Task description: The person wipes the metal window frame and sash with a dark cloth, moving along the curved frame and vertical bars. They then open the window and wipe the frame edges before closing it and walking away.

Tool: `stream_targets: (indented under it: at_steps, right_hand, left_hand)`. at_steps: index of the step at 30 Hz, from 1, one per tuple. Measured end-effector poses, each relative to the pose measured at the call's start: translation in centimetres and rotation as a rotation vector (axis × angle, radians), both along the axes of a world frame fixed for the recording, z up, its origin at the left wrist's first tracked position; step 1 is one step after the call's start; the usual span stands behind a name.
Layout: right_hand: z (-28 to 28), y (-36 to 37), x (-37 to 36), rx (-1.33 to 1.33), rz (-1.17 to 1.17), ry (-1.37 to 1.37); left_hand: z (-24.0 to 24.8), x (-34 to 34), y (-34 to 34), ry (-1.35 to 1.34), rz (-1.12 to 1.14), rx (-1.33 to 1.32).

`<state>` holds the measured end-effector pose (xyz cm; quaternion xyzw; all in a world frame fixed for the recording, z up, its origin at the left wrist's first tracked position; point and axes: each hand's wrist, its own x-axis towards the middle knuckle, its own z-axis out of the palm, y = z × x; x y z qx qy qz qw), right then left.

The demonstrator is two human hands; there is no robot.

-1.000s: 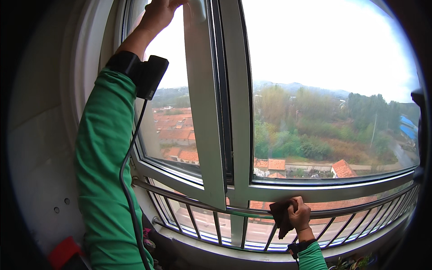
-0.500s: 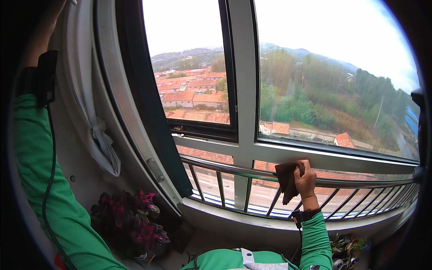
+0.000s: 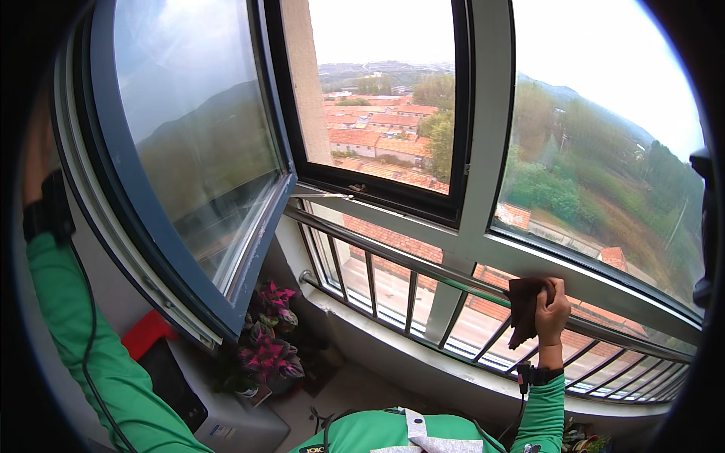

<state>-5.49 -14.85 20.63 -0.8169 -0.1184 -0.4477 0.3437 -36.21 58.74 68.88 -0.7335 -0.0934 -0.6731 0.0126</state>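
My right hand [image 3: 552, 311] is closed around a dark brown cloth [image 3: 526, 306] and rests at the metal railing [image 3: 423, 266] below the fixed window pane. The cloth hangs down over the rail. At the far left rim, my left hand [image 3: 36, 155] is raised beside the outer edge of an open window sash [image 3: 140, 192]; its fingers are lost in the dark rim. This sash has a blue-grey frame and stands swung inward, its glass reflecting sky and hills. Behind it is the open window frame [image 3: 462, 151], with a metal stay [image 3: 325, 196] at its lower edge.
Below the sash stand pink-and-green leafy plants [image 3: 270, 355]. A pale box-shaped appliance [image 3: 245, 411] with a dark panel and a red thing [image 3: 147, 334] are at lower left. More pots [image 3: 581, 442] sit at lower right. A low white ledge [image 3: 393, 355] runs under the railing.
The view has turned left. The sash, seen nearly edge-on before, now shows its glass broadly. My left hand sits lower in the picture; my right still grips the cloth at the rail.
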Motion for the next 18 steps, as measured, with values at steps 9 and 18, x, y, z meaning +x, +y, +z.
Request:
stream_targets:
  at_steps: [9,18]
  right_hand:
    - [-0.2,0.1,0.2,0.008,0.009,0.040]
    - [-0.2,0.1,0.1,-0.003,-0.002,0.021]
  left_hand:
    - [-24.7,-2.9,-7.0,-0.109,-0.131,-0.163]
    - [-33.5,-0.5,-11.0,-0.084,-0.041,-0.176]
